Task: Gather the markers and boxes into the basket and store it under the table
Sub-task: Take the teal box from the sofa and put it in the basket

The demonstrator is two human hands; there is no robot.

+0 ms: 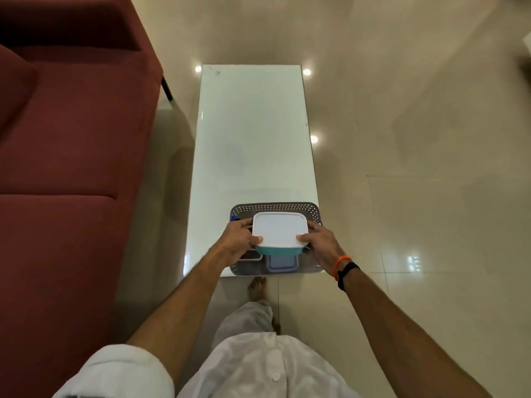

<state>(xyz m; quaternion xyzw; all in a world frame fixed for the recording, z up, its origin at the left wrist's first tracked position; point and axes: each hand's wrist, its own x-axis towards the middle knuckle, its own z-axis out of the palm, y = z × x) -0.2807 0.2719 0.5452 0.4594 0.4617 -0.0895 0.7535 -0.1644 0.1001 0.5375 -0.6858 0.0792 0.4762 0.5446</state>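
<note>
A grey perforated basket (274, 207) stands on the near end of the white glass table (253, 133). Over it I hold a teal box with a white lid (277, 232), my left hand (237, 242) gripping its left side and my right hand (321, 244) gripping its right side, thumbs on the lid. Beneath it in the basket lie a smaller lilac-lidded box (281, 262) and part of another box with a pale rim (253, 256) under my left wrist. A blue marker tip (233, 217) shows at the basket's far left corner.
A dark red sofa (71, 139) runs along the table's left side with a narrow gap of floor between. Glossy beige tiles (416, 168) spread to the right. My bare foot (257, 288) stands just before the table's near edge.
</note>
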